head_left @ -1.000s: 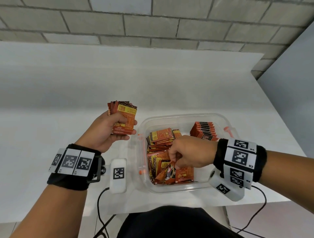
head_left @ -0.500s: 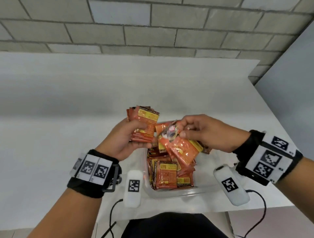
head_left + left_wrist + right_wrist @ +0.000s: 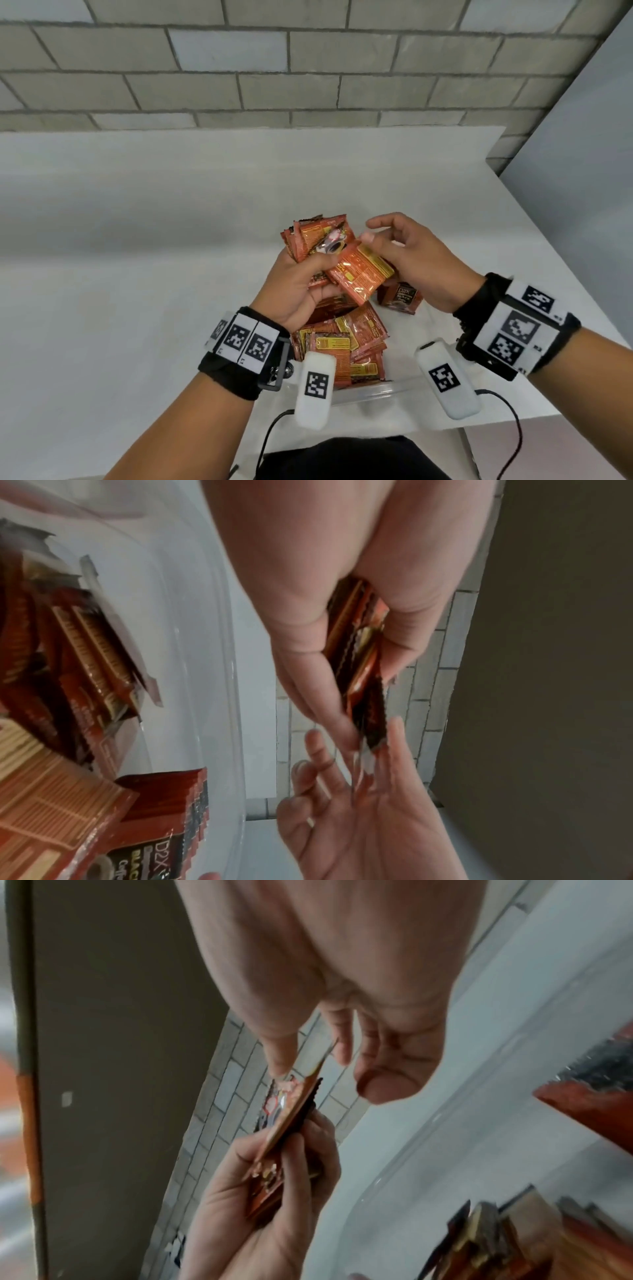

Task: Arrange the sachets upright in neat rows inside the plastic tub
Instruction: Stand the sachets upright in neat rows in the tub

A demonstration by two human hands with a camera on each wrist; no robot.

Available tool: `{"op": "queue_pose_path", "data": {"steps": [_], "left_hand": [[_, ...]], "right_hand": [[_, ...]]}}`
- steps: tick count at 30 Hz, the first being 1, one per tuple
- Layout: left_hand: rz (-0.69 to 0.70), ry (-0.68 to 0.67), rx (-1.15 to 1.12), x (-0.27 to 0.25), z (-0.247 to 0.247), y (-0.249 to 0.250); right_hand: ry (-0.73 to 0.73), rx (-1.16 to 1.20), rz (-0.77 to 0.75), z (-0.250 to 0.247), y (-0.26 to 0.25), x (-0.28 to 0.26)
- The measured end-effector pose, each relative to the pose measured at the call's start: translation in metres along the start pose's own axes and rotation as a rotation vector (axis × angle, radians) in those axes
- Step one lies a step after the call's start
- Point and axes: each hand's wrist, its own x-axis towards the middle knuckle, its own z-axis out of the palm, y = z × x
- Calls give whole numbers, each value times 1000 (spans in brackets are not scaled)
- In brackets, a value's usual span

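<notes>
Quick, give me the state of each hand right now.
Left hand: closed, gripping a stack of sachets above the plastic tub.
Right hand: open, fingers relaxed, thumb touching the stack's top sachet.

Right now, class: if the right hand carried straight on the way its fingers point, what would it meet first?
Probably the stack of sachets held by the left hand; the right hand is open, its fingertips about touching it.

white table [image 3: 137, 240], grey block wall [image 3: 239, 68] behind it, black cables [image 3: 270, 431] at its near edge
</notes>
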Motion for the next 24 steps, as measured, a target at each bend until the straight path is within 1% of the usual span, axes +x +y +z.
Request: {"op": "queue_pose_path", "data": {"steps": [2,4,6,8,10,13,15,18,22,24], "left_hand": [[57,54,-55,3,0,0],[107,109,-79,6,-1,3],[121,127,-68,8,1,5],[103,118,-53,7,4,5],[76,90,-60,7,6,4],[49,63,-95,6,4,4],[20,56,-93,5,2,4],[-50,11,-62,4,1,5],[-108,-59,30,6,6,3],[-121,-74,70,7,7,1]], "right_hand": [[21,135,145,-1,4,-4],[-16,218,271,-2,7,-7],[-90,254,308,0,10,-9],[-136,307,271,4,10,-8],[-121,358,211,6,9,-5],[-2,456,159,1,7,0],[63,461,119,-7,6,2],[55,396,68,-14,5,-1],[-7,107,56,-2,5,-6],[-5,53,34,2,7,-6]]}}
